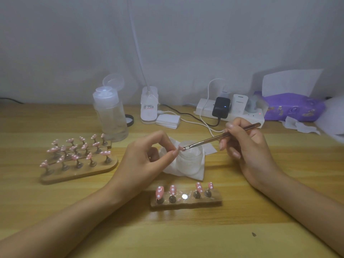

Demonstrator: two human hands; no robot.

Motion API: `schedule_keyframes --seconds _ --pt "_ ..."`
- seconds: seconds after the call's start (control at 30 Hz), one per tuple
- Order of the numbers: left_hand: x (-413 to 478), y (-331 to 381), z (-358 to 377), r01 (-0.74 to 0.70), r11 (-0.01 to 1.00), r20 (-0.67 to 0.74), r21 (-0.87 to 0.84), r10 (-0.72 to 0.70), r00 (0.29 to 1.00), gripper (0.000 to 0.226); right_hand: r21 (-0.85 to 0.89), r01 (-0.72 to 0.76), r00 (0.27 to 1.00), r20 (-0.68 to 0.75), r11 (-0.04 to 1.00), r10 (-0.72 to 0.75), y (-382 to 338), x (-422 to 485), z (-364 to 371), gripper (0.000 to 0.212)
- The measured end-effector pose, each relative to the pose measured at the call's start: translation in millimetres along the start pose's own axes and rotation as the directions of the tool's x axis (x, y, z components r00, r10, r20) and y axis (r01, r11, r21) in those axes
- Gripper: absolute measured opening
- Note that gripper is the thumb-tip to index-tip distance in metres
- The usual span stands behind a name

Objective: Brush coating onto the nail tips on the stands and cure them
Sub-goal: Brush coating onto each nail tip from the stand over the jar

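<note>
Wood-grain bench (pixel 111 229) fills the lower view. Its near edge is bare except for two forearms reaching in from the corners.

Closest to the person sits a small stand (pixel 195 204), a wooden block. It carries four pink nail tips (pixel 159 191) with white dots, two on either side of a bare metal disc (pixel 184 197) in the middle slot. Open bench lies on both sides of the block.

Just beyond it, a frosted jar (pixel 191 161) stands open-topped on a white wipe (pixel 197 175). Its contents cannot be made out through the frosted wall.

Over the jar's rim the left hand (pixel 145 161) pinches a single nail tip (pixel 180 147) between thumb and forefinger, with the other fingers (pixel 154 153) curled beneath. The right hand (pixel 249 151) grips a slim brush (pixel 210 139) like a pen, fingers wrapped round the handle. The bristles touch the right end of the pinched tip.

To the left, well apart from the hands, three longer stands (pixel 100 169) lie packed side by side. Each carries a row of dotted pink tips on pegs. Behind them a clear bottle (pixel 111 116) with its flip cap up looks to hold clear liquid, and a small black lid (pixel 130 120) lies beside it.

Farther back, along the grey wall (pixel 186 43), are:
- a white lamp base (pixel 149 108)
- a stack of cotton pads (pixel 168 121)
- a power strip (pixel 204 108) with a black charger (pixel 221 107) plugged in
- a purple tissue pack (pixel 294 108)
</note>
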State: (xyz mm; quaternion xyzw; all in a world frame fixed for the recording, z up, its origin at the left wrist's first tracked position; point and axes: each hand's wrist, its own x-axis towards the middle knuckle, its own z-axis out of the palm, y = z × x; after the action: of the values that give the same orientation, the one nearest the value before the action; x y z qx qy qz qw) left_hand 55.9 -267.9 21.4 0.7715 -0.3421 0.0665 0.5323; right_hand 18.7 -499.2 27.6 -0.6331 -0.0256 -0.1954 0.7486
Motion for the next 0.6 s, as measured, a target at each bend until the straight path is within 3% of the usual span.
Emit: schedule_keyframes --seconds 0.17,0.6 --pt "0.2 -0.6 -0.1 -0.005 1.000 -0.005 -0.011 0.005 1.000 0.016 0.017 0.015 0.998 0.053 1.000 -0.016 -1.9 -0.1 1.3 0.028" --pt "-0.1 -0.9 -1.0 0.000 1.000 0.002 -0.013 0.000 1.000 0.016 -0.013 -0.027 1.000 -0.001 1.000 0.027 0.5 0.4 1.8 0.030"
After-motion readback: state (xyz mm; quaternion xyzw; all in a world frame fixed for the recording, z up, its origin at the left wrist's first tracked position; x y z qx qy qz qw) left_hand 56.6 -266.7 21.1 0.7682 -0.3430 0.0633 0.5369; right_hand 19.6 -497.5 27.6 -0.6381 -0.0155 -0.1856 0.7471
